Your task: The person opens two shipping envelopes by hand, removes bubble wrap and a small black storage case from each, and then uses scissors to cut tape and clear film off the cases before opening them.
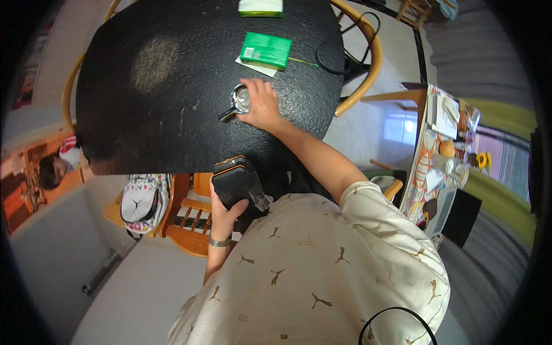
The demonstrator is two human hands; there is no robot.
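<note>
My right hand (261, 105) reaches over the table and grips a small round cup-like object with a shiny metal rim (241, 97). Its short dark handle (227, 114) points toward the lower left. In front of my body, just off the near table edge, my left hand (225, 215) holds a black box with orange edging (234, 181), thumb on its face. Something clear and glossy hangs along the box's right side; I cannot tell what it is. Beyond my right hand a green packet (266, 50) lies on a white sheet (258, 67).
The black textured tabletop (189, 129) has a pale scuffed patch. At its far side stands a green-and-white box (260, 8). A black cable (332, 69) runs over the right edge by a curved wooden chair (375, 56). A white patterned backpack (144, 202) rests on a chair at left.
</note>
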